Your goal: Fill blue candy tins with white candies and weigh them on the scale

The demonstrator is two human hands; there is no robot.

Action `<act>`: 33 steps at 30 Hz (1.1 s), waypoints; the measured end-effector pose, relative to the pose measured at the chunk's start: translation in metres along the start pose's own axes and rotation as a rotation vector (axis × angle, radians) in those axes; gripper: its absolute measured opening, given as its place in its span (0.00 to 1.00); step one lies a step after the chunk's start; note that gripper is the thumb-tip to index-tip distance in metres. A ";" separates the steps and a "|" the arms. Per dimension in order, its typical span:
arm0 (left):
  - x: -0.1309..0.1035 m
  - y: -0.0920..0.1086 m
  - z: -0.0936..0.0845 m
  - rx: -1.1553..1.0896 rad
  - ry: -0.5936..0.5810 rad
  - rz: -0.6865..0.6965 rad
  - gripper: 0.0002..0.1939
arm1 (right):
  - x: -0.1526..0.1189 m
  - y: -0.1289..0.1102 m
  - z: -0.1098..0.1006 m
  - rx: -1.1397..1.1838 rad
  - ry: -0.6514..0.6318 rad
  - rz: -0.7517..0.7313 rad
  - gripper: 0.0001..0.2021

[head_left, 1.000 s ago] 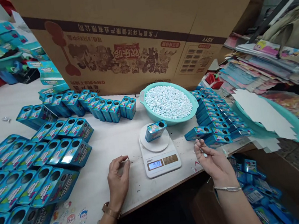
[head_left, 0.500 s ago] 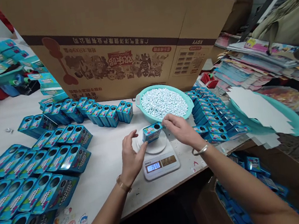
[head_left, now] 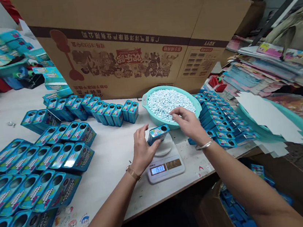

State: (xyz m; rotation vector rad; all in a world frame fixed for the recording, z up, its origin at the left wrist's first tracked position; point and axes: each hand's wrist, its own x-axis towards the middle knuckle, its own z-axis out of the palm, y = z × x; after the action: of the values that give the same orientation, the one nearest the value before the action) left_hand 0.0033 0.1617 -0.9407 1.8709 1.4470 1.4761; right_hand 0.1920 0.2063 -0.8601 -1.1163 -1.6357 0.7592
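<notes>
Tin [head_left: 158,133] sits on the pan of the scale [head_left: 165,162] at the tabletop's [head_left: 113,158] near edge; display reads 15.7; left hand [head_left: 142,151] steadies it, fingers closed lightly on its near side; the touch should be loose, as any press would likely skew the reading. Right hand [head_left: 187,122] hovers at the rim of the teal basin [head_left: 152,119], fingers pinched over the pale candies [head_left: 164,102]; whether a candy is held cannot be told. Filled tins [head_left: 62,154] lie in rows to the left.
</notes>
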 end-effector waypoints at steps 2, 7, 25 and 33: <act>-0.003 -0.002 -0.006 0.018 -0.006 -0.004 0.31 | -0.016 0.004 -0.013 0.236 0.102 0.132 0.05; -0.012 -0.010 -0.026 0.084 0.001 -0.011 0.32 | -0.092 0.027 -0.045 0.875 0.375 0.486 0.07; 0.018 0.016 -0.016 0.288 -0.117 0.165 0.31 | -0.203 0.083 -0.051 1.178 0.754 0.737 0.08; 0.034 0.026 0.005 0.470 -0.203 0.192 0.33 | -0.218 0.092 -0.058 1.289 0.785 0.756 0.10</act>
State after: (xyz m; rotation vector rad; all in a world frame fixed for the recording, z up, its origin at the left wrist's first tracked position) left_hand 0.0182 0.1817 -0.9060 2.4158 1.6538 1.0366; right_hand 0.2972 0.0388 -1.0017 -0.7974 0.1204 1.3181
